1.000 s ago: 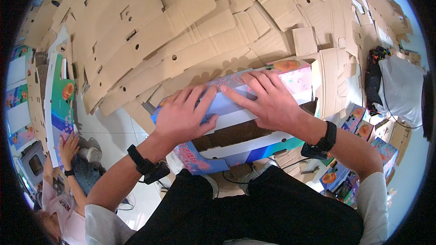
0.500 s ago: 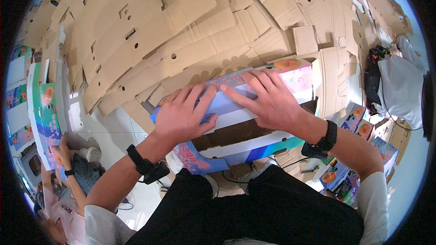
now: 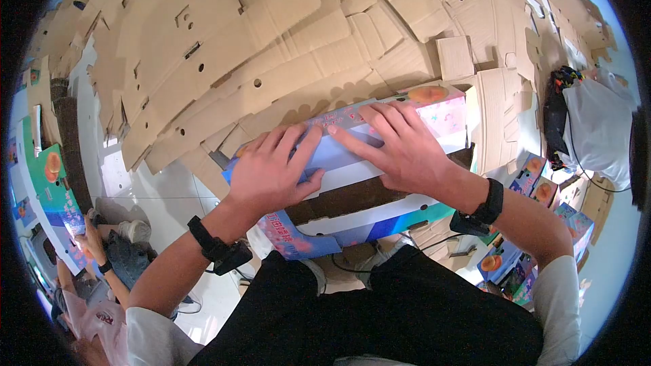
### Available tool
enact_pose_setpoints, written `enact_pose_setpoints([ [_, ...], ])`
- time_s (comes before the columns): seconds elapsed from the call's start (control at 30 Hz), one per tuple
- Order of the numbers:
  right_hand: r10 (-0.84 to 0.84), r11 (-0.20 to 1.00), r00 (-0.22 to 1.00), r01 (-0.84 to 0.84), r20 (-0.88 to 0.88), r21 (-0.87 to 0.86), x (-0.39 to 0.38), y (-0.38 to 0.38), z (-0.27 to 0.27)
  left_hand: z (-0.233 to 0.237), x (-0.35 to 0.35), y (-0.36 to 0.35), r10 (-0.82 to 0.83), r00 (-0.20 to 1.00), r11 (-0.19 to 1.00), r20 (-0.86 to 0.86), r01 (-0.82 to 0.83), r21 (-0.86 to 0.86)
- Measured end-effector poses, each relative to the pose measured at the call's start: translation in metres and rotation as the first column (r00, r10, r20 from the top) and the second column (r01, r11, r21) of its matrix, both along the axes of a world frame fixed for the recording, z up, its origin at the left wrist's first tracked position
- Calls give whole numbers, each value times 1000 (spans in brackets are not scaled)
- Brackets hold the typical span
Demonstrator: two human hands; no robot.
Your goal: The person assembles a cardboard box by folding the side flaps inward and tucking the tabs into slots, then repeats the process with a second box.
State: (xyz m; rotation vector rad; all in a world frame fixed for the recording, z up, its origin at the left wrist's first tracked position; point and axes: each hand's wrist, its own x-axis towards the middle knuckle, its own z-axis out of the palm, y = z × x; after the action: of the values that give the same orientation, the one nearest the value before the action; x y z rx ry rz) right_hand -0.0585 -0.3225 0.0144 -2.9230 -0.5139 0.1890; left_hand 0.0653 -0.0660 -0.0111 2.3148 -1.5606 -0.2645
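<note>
A long printed cardboard box [image 3: 308, 240], pink, blue and green with a peach picture, lies across the middle in front of my knees. Its upper side has a long opening that shows brown cardboard inside. My left hand [image 3: 274, 166] rests on the far panel toward the left end, fingers spread. On the same panel, farther right, lies my right hand [image 3: 400, 146], palm down with fingers apart. The index fingertips nearly meet at the middle of the panel's far edge. Both wrists wear black bands with small devices.
Flat brown cardboard sheets [image 3: 271, 20] spread beyond the box. At the left, a co-worker [image 3: 102, 318] handles another printed box [image 3: 57, 193]. More printed boxes [image 3: 495, 261] stand at the right, below a white bag [image 3: 597, 129] and a dark cable.
The co-worker's printed box at the left has tilted and shifted left, showing more brown cardboard beside it. My hands and the box under them are almost unchanged.
</note>
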Motion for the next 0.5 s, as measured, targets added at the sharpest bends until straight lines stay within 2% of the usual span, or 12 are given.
enact_pose_setpoints([
  [0.33,6,1000,999,-6,42,15,0,0,0,2,1,-2,-8,999,999,53,10,-44],
  [0.5,17,999,1000,-17,18,-30,0,0,2,1,1,0,-8,1000,1000,28,8,-3],
])
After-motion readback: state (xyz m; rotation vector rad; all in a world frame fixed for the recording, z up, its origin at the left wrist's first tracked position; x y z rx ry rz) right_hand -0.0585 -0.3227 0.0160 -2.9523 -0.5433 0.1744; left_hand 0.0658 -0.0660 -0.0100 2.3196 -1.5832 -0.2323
